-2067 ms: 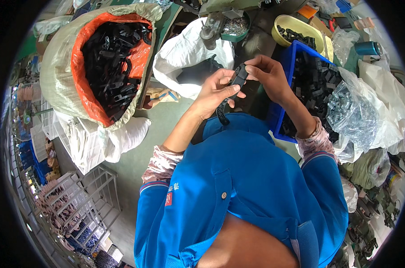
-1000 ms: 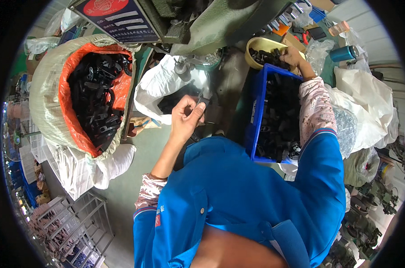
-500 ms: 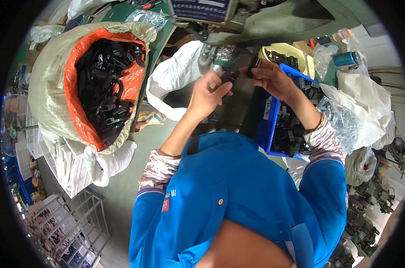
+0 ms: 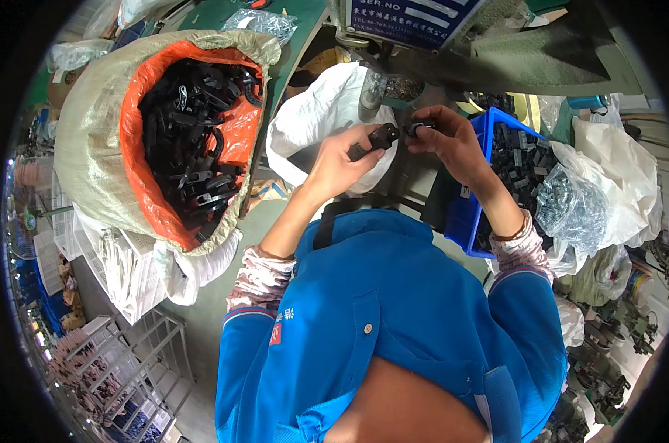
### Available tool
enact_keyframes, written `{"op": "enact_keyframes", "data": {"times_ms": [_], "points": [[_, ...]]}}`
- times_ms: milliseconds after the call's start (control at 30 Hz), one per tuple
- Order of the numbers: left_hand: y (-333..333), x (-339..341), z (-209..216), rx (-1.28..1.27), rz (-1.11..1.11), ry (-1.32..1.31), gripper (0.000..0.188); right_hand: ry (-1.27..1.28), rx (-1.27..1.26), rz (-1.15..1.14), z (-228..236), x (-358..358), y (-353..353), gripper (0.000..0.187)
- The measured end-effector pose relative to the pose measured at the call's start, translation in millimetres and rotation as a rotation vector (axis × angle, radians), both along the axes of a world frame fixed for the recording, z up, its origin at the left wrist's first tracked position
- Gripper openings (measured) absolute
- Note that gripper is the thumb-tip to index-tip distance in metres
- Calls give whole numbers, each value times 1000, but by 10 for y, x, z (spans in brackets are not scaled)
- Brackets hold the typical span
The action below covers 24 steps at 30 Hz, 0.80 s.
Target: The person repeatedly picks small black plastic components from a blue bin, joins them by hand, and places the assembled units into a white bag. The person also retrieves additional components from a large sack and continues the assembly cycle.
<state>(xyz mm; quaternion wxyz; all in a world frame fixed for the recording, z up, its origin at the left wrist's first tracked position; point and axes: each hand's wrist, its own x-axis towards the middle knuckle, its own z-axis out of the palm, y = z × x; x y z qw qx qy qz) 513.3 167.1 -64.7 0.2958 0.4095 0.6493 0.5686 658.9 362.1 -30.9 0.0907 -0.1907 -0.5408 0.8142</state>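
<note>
My left hand (image 4: 340,164) is closed around a black plastic part (image 4: 383,137), whose end points toward my right hand. With thumb and fingertips my right hand (image 4: 458,151) pinches a smaller black piece (image 4: 421,126), partly covered by the fingers. A narrow gap separates the two pieces. Below and behind my left hand is an open white sack (image 4: 305,103). Close to my right forearm stands a blue bin (image 4: 463,218) holding many small black blocks (image 4: 522,162).
A green machine body (image 4: 526,63) with a dark blue plate (image 4: 415,18) overhangs the far side. On the left, a large woven sack (image 4: 91,140) with orange lining holds black curved parts (image 4: 194,125). Clear plastic bags (image 4: 570,199) lie right of the bin; a metal rack (image 4: 146,362) stands lower left.
The whole view has shifted, with the sacks now farther right in it. My left hand has turned, showing more of its black part. Both hands still hold their pieces.
</note>
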Motion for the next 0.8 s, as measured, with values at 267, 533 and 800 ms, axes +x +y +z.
{"op": "enact_keyframes", "data": {"times_ms": [267,533,800], "points": [[47,-267,-18,-13,-43,76,19,-5,300,-53,-67,-129,-45,31],[93,-479,111,62,-117,264,40,-97,632,-22,-7,-228,-92,31],[120,-753,286,82,-174,669,43,112,908,-145,-94,-432,-203,30]]}}
